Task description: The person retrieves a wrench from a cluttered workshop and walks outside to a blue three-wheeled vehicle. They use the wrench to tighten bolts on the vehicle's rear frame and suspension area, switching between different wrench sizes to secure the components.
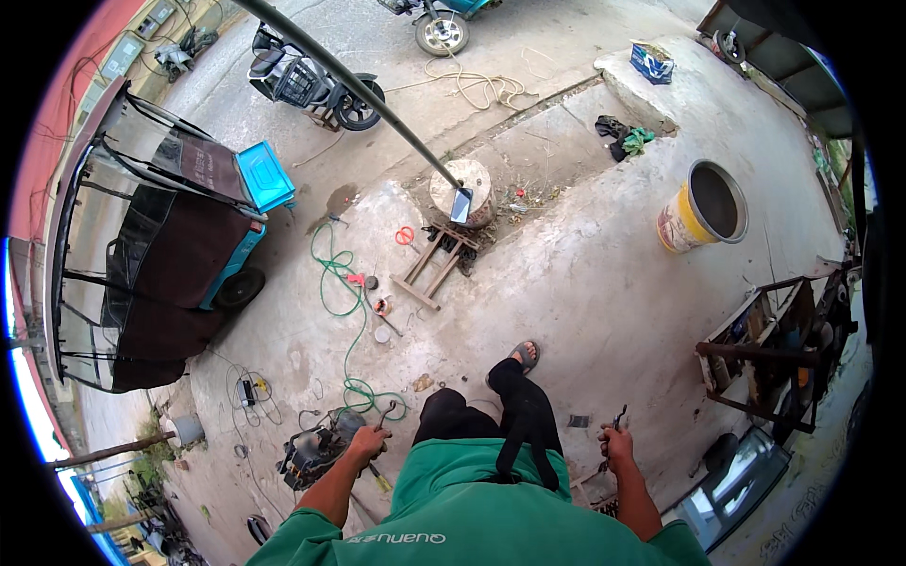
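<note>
My left hand [368,441] is closed round a slim metal wrench [388,410], whose curved end sticks up past the fingers. Beside that hand, on the ground to its left, sits a dark greasy engine-like machine part [313,455]. My right hand [616,447], held out on the other side of my body, grips a second metal wrench [620,415] with its forked end upward. Near it on the concrete lies a small dark flat piece [578,421]. Both tools are small in view, so their exact type is hard to tell.
A green hose [351,351] snakes ahead, near a low wooden stool [434,269] and loose tools. A phone [461,205] rests on a round concrete block. A covered three-wheeler [170,255] stands left; a yellow bucket [681,222] and metal rack [763,349] are right.
</note>
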The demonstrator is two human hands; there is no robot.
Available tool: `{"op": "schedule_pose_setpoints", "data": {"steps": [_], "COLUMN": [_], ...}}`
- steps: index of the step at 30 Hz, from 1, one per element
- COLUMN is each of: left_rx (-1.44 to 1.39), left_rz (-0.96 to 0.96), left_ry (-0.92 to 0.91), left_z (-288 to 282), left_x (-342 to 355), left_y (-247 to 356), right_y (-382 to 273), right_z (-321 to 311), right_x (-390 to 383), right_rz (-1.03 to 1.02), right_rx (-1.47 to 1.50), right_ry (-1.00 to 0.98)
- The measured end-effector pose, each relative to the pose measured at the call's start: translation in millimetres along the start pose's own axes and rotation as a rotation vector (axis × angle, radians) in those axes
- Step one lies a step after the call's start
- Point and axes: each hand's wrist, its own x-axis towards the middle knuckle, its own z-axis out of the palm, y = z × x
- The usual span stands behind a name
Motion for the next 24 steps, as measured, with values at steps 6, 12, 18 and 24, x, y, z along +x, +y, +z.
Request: {"op": "schedule_pose_setpoints", "data": {"steps": [6, 12, 18, 24], "left_rx": [-0.231, -0.322, -0.569, -0.412], "left_rz": [-0.006, -0.103, -0.17, -0.184], "left_ry": [-0.016, -0.097, -0.151, -0.115], "left_z": [-1, 0, 12, 63], "left_x": [27, 123, 279, 440], "left_y": [120, 221, 316, 414], "right_y": [-226, -330, -361, -316], "right_z": [43, 133, 241, 307], "right_x": [49, 89, 175, 297], "right_rz": [-0.116, -0.003, 0.168, 0.362], "right_rx": [0.246, 0.346, 0.312, 0.229], "right_ry": [-0.09, -0.23, -0.409, -0.42]}}
